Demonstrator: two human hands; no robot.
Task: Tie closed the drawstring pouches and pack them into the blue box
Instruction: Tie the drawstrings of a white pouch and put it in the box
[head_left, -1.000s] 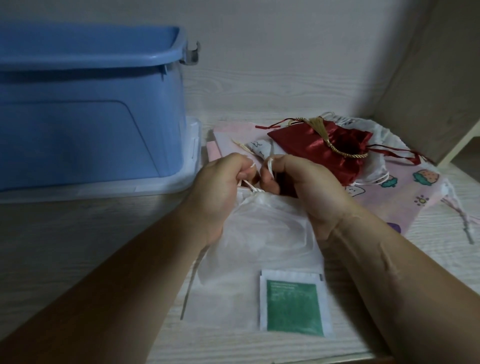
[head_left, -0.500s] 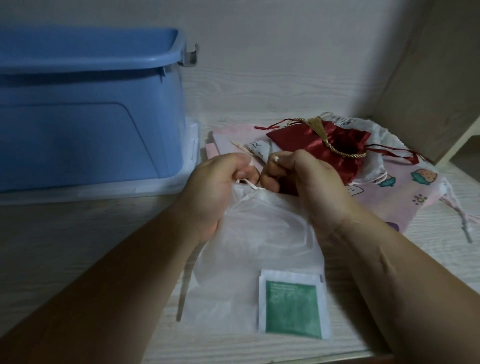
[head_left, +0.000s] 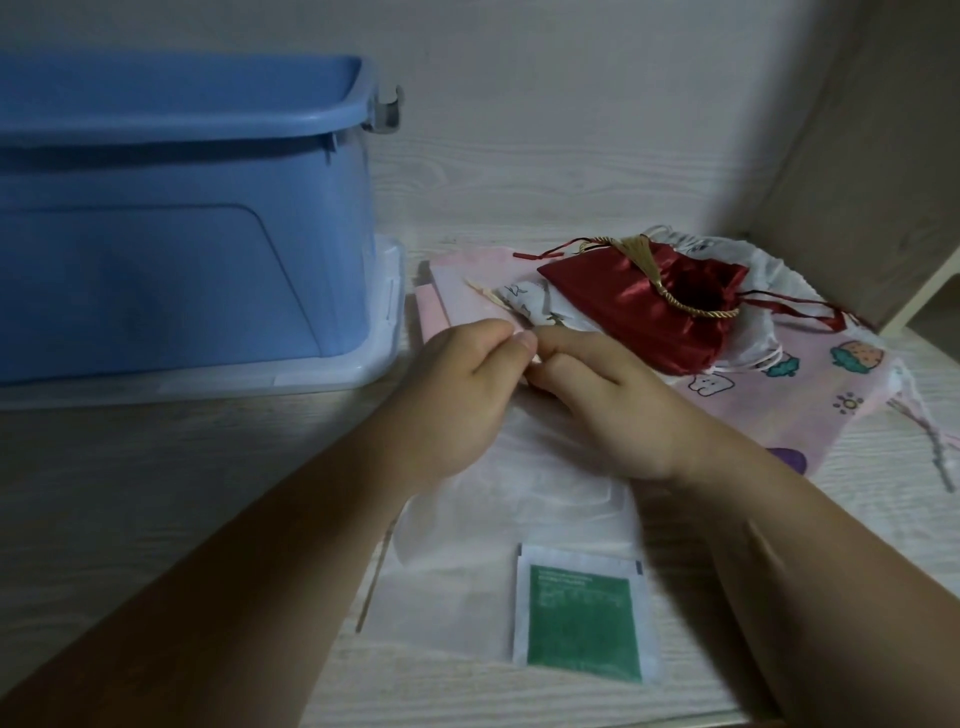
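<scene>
Now left hand (head_left: 457, 400) and right hand (head_left: 618, 415) pinch white pouch (head_left: 524, 499) mouth, fingertips together; should pull evenly for a snug knot.

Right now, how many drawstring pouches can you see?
4: sheer white pouch nearest, red pouch atop the pile, white pouch beneath it, pink printed pouch lowest; others possibly hidden.

the left hand (head_left: 457, 395) and right hand (head_left: 618, 410) cover the mouth of the white pouch (head_left: 519, 499), so its cord and their hold on it cannot be told. the blue box (head_left: 182, 234) runs off the left edge, its inside unseen. print on the green sachet (head_left: 582, 618) is too small to read.
</scene>
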